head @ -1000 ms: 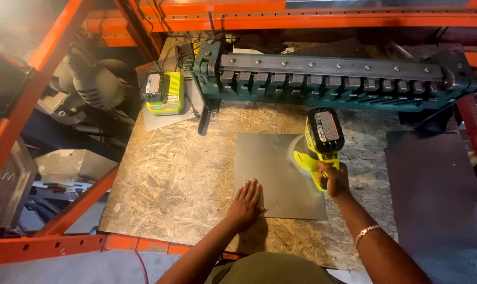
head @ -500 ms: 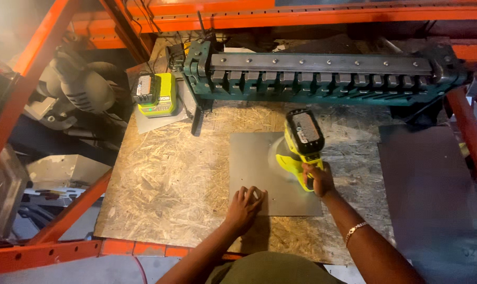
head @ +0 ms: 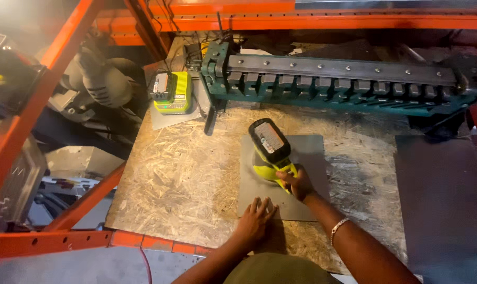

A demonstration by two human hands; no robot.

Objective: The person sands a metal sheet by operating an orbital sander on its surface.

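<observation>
Orange steel racking [head: 49, 73] frames a chipboard bench top [head: 186, 179], and on that board lies a flat grey metal sheet [head: 312, 158], the landmark for everything else. Behind the sheet, along the back of the bench, sits a long green bending brake [head: 343, 84] with a row of clamping fingers. To the sheet's back left rests a yellow-green battery charger [head: 170, 92]. Off to its right lies a larger dark panel [head: 443, 194].

On the sheet's middle stands a yellow-green cordless sander [head: 272, 150], battery end up. The right hand [head: 296, 181] has its fingers closed around the tool's rear grip. The left hand [head: 257, 218] lies flat, fingers spread and released, pressing on the sheet's near edge just beside the tool.

The sheet looks unclamped, held only by that flat palm. If the tool bites or the palm slips, the sheet could skate across the board or spin, and its thin edge could cut the fingers. The left hand is also close to the tool's base, so a drift towards the near edge could graze it. Pressing unevenly might gouge the metal.
</observation>
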